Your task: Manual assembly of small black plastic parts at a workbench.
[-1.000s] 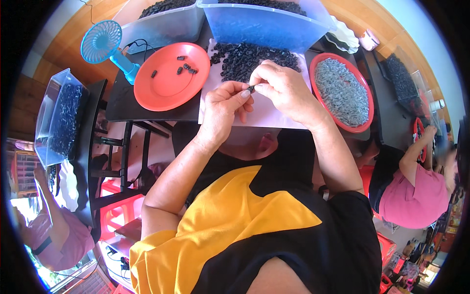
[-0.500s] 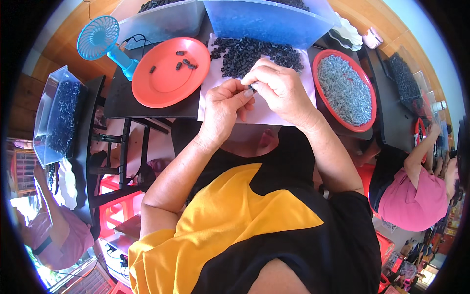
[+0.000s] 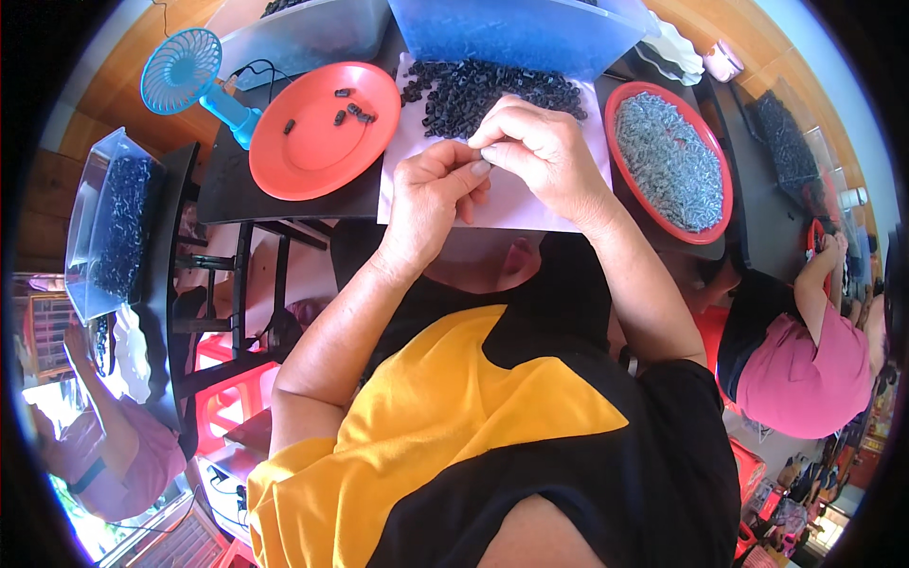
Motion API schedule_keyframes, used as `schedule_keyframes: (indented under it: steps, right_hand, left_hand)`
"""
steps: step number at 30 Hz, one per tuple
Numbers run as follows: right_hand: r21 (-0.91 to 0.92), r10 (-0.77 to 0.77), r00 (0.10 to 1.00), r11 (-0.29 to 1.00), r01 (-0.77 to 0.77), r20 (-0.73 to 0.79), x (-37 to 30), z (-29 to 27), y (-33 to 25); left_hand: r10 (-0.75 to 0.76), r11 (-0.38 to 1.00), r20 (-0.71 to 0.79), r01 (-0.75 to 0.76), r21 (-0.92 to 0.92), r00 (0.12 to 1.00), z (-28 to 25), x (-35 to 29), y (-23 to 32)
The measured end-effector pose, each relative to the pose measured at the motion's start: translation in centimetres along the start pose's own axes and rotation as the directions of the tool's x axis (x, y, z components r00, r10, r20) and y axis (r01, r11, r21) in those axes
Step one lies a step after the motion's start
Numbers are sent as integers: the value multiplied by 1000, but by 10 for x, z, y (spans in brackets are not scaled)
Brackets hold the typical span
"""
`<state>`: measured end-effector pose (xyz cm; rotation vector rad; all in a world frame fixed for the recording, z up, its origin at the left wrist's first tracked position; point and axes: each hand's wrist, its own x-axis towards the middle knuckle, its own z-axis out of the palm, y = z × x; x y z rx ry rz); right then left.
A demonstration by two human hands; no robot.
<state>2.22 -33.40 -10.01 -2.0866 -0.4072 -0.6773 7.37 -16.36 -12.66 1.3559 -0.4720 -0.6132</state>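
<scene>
My left hand (image 3: 426,199) and my right hand (image 3: 549,166) meet over the front of a pale pink cloth (image 3: 396,185), thumbs and fingertips pinched together. Whatever lies between the fingertips is hidden by them. Just beyond my hands spreads a heap of small black plastic pieces (image 3: 459,99). A round red plate (image 3: 317,156) to the left carries several similar black pieces (image 3: 358,113). On the right, another red plate (image 3: 727,204) is filled with small silvery metal pieces (image 3: 668,161), perhaps screws.
A blue fan (image 3: 185,74) stands beyond the left plate. Clear plastic bins (image 3: 511,43) line the far edge of the dark table (image 3: 227,194). Co-workers in pink sit at the left (image 3: 118,450) and right (image 3: 805,369), near more bins (image 3: 104,227).
The table and things on it sit slightly higher in the picture. A dark bit that showed between my fingertips is now covered. My hands stay pinched together.
</scene>
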Motion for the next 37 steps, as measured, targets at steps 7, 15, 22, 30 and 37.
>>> schedule_keyframes:
  steps: [7, 15, 22, 30, 37]
  right_hand:
    - [4, 85, 992, 996, -85, -91, -3, -2, -4]
    - [115, 169, 981, 981, -158, -98, -6, 1, -2]
    - [182, 279, 955, 949, -258, -100, -8, 5, -4]
    - [-201, 1, 988, 979, -33, -156, -7, 12, -24]
    - [-247, 19, 996, 968, -40, -89, -7, 9, -16]
  left_hand:
    - [-4, 1000, -12, 4, 11, 1000, 2, -2, 2]
    - [4, 1000, -15, -4, 1, 1000, 1, -2, 1]
    - [-2, 999, -35, 1, -33, 999, 1, -1, 0]
    - [22, 1000, -72, -23, -17, 997, 6, -3, 2]
    - [16, 999, -79, -19, -28, 997, 7, -2, -2]
